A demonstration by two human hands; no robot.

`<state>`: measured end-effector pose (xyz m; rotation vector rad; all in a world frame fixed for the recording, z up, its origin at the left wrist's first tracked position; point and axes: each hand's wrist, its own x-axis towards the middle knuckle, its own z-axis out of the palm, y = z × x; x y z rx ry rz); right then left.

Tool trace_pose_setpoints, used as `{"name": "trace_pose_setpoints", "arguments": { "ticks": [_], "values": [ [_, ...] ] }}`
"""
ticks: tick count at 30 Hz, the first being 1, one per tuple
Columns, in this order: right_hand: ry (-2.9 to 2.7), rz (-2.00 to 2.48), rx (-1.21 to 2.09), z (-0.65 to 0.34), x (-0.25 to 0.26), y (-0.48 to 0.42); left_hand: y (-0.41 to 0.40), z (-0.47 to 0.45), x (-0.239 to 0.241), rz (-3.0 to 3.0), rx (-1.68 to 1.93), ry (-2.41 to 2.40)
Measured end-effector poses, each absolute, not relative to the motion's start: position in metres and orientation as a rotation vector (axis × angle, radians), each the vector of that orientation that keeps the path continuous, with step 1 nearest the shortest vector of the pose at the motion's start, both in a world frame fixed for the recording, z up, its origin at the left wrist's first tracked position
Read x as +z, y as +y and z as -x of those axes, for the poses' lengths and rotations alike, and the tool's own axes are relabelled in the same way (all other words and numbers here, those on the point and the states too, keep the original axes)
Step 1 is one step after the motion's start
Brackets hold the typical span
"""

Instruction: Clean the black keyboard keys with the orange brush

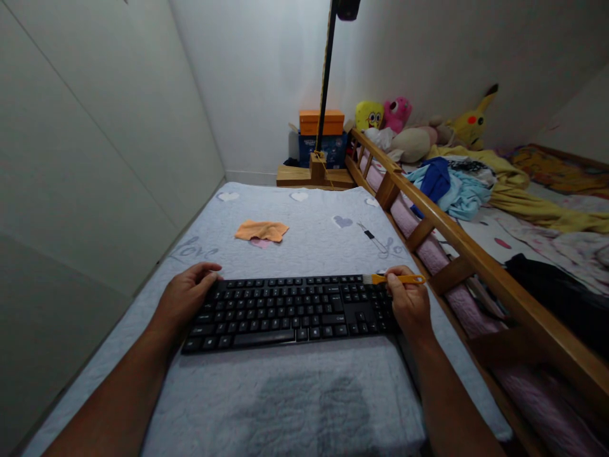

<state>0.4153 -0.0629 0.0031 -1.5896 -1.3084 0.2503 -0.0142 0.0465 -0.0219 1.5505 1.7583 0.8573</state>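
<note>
We have a long black plastic keyboard (285,308) lying flat across a pale blue-grey quilted bedcover (200,412) patterned with hearts, its space bar on the side nearest us, so the whole key field sits between our hands. Our left hand (189,293) rests at the keyboard's far left corner, fingers close together and the thumb near the edge, probably to steady it against sliding on soft cloth; we cannot tell whether the fingers grip beneath. Our right hand (410,304) pinches a small yellow-handled brush with pale bristles (379,278) between thumb and forefinger, the other fingers curled in over the keyboard's right end. We hold it nearly level, bristles pointing left along the far edge above the number keys, a grip that seems chosen for light control; whether the tips touch the keys is too small to tell. Beyond the keyboard, a crumpled orange cloth (261,230) lies to the left and a thin wire tool with a black middle (369,235) to the right, near the brown wooden bed rail (457,231), both apart from the keyboard, apparently set there to leave working room.
</note>
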Motion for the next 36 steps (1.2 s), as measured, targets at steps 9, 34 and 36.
{"name": "trace_pose_setpoints", "arguments": {
  "ticks": [9,34,36],
  "values": [
    [-1.318,1.568,0.296,-0.419,0.004,-0.067,0.046,0.013,-0.021,-1.572,0.876,1.779],
    [-1.412,1.482,0.637,-0.391,0.065,-0.056,0.048,0.017,-0.023,-1.587,0.873,1.752],
    [-1.454,1.464,0.610,-0.380,0.068,-0.052,0.048,0.017,-0.023,-1.578,0.873,1.744]
  ]
}}
